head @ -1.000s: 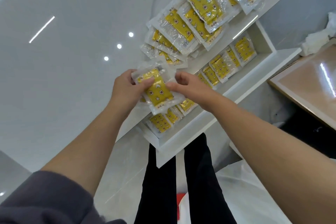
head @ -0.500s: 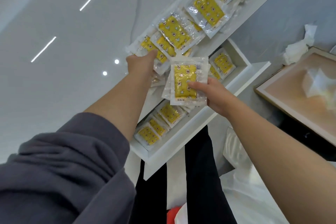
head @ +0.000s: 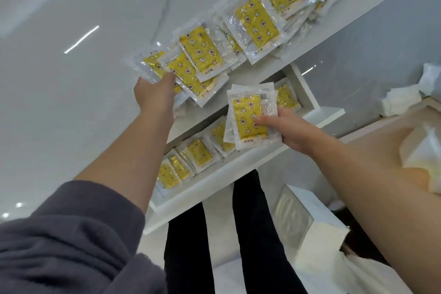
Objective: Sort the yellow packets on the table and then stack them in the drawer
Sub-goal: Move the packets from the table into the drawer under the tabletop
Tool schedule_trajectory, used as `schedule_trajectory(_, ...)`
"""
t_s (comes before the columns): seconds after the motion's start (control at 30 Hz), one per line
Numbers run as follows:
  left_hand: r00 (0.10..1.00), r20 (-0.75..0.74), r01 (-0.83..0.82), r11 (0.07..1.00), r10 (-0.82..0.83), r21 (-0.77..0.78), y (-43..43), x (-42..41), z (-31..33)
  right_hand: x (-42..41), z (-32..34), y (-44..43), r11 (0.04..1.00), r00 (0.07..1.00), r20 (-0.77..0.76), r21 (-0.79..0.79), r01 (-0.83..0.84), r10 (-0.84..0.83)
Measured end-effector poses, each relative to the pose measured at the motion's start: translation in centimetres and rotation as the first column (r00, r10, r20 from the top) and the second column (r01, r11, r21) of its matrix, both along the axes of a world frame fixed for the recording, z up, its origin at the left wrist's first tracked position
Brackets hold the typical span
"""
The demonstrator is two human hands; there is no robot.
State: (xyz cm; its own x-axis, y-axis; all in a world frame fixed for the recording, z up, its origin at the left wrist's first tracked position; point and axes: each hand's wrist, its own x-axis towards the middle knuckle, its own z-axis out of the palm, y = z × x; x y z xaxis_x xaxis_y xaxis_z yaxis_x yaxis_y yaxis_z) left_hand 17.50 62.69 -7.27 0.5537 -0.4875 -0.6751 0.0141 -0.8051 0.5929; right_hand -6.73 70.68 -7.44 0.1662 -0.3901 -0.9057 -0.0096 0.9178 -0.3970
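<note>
Several yellow packets in clear wrappers [head: 257, 24] lie overlapped along the white table's [head: 71, 102] near edge. My left hand [head: 155, 93] rests on the nearest packets [head: 183, 74] at the pile's left end, fingers on them; whether it grips one I cannot tell. My right hand [head: 288, 129] holds a small stack of yellow packets [head: 249, 118] above the open white drawer [head: 214, 188], thumb pressed on the top one. More packets [head: 198, 153] lie in a row inside the drawer.
A wooden tabletop [head: 386, 133] with crumpled white paper [head: 401, 100] is at the right. A white box [head: 307, 222] and a white bag sit on the floor by my legs [head: 260, 234]. The drawer front juts toward my legs.
My left hand let go of the held stack and reached up left onto the packets on the table. My right hand kept the stack and shifted right over the drawer.
</note>
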Motion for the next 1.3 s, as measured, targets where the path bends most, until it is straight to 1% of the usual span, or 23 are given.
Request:
schedule_trajectory(0.07,0.997,0.013,-0.079,0.997,0.079,-0.009,1.6,0.5,0.4,-1.4,-0.3,-0.2,1.000,0.999,0.014,0.006,-0.031,0.031)
schedule_trajectory(0.13,0.990,-0.010,-0.141,0.990,0.141,-0.030,3.8,1.2,0.8,-2.2,-0.7,-0.1,0.998,0.998,0.028,0.031,-0.063,0.062)
schedule_trajectory(0.17,0.988,-0.032,-0.154,0.988,0.154,-0.015,5.2,1.6,1.0,-2.5,-0.9,0.0,0.995,0.996,0.033,0.051,-0.084,0.083)
schedule_trajectory(0.2,0.984,-0.088,-0.157,0.987,0.158,0.013,6.7,2.2,0.9,-2.7,-1.1,0.1,0.991,0.993,0.033,0.073,-0.112,0.109)
schedule_trajectory(0.23,0.970,-0.184,-0.153,0.987,0.158,0.041,8.3,2.6,0.8,-2.8,-1.4,0.2,0.985,0.989,0.027,0.093,-0.146,0.144)
schedule_trajectory(0.3,0.921,-0.371,-0.077,0.988,0.123,0.135,11.5,3.1,-0.2,-3.2,-2.1,0.4,0.967,0.974,0.000,0.121,-0.224,0.225)
schedule_trajectory(0.33,0.899,-0.427,-0.010,0.979,0.097,0.201,13.1,3.0,-0.9,-3.5,-2.6,0.4,0.958,0.965,-0.016,0.127,-0.258,0.262)
schedule_trajectory(0.4,0.879,-0.471,0.090,0.942,0.077,0.323,15.9,2.3,-2.8,-4.0,-3.7,0.4,0.942,0.948,-0.064,0.145,-0.302,0.313)
schedule_trajectory(0.43,0.878,-0.472,0.104,0.926,0.087,0.364,16.9,1.9,-4.0,-4.4,-4.7,0.4,0.938,0.940,-0.103,0.157,-0.309,0.326)
schedule_trajectory(0.53,0.910,-0.396,0.059,0.906,0.125,0.420,18.5,0.7,-8.0,-5.1,-7.5,-0.1,0.929,0.902,-0.230,0.152,-0.336,0.364)
schedule_trajectory(0.63,0.952,-0.296,0.047,0.924,0.073,0.380,17.8,-1.4,-11.5,-5.2,-9.6,-0.8,0.907,0.832,-0.364,0.126,-0.402,0.419)
schedule_trajectory(0.73,0.979,-0.185,0.142,0.935,-0.084,0.326,15.8,-3.7,-14.0,-5.2,-12.2,-1.4,0.883,0.778,-0.442,0.079,-0.463,0.447)
schedule_trajectory(0.8,0.969,-0.169,0.219,0.938,-0.178,0.269,14.8,-5.1,-15.9,-5.0,-13.7,-1.6,0.854,0.740,-0.479,0.042,-0.518,0.472)
schedule_trajectory(0.87,0.956,-0.117,0.290,0.917,-0.267,0.273,14.2,-6.4,-17.4,-4.8,-14.7,-1.5,0.816,0.689,-0.519,0.031,-0.577,0.506)
schedule_trajectory(0.93,0.947,-0.056,0.320,0.903,-0.317,0.287,13.7,-7.7,-18.5,-4.8,-15.5,-1.4,0.785,0.658,-0.539,0.012,-0.619,0.527)
schedule_trajectory(1.03,0.949,0.017,0.302,0.922,-0.315,0.245,13.6,-9.0,-19.6,-5.0,-16.2,-1.3,0.743,0.614,-0.568,-0.008,-0.670,0.548)
schedule_trajectory(1.17,0.974,0.086,0.191,0.961,-0.211,0.199,15.3,-8.4,-19.5,-5.6,-16.8,-1.0,0.725,0.541,-0.659,0.010,-0.689,0.523)
schedule_trajectory(1.3,0.994,0.031,0.086,0.946,-0.101,0.311,17.1,-6.6,-18.7,-6.4,-16.4,-0.8,0.776,0.527,-0.757,-0.043,-0.629,0.386)
